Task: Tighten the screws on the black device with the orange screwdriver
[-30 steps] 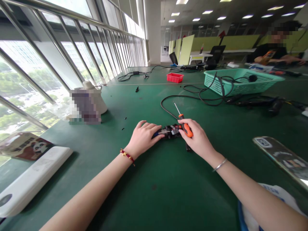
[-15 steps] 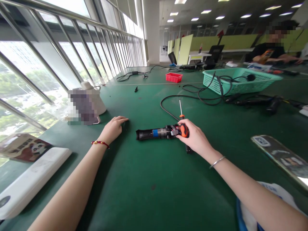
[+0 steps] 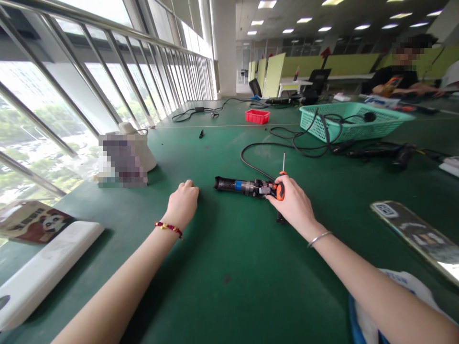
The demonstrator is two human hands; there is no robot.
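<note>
My right hand [image 3: 296, 198] is closed round a screwdriver [image 3: 281, 184] with an orange and black handle, its thin shaft pointing away from me. Thumb and fingertips also rest at the right end of a black gun-shaped corded tool [image 3: 247, 187], which lies on its side with inner parts and a blue band exposed. Part of that tool is hidden under the hand. Left of its flared end, my left hand [image 3: 182, 203] is on the table with fingers curled in. Whatever the left fingers may hold is hidden.
A green basket [image 3: 355, 122] holding cables and a red tray [image 3: 257, 116] stand further back. A black cord [image 3: 247, 148] loops behind the tool. A phone [image 3: 412, 234] lies right, a white bar-shaped device [image 3: 53, 267] left. Another person [image 3: 398, 81] sits at far right.
My left hand has drawn in to the right, its outstretched fingers now curled. The right hand, screwdriver and gun-shaped tool have shifted right, and the tool also slightly away from me.
</note>
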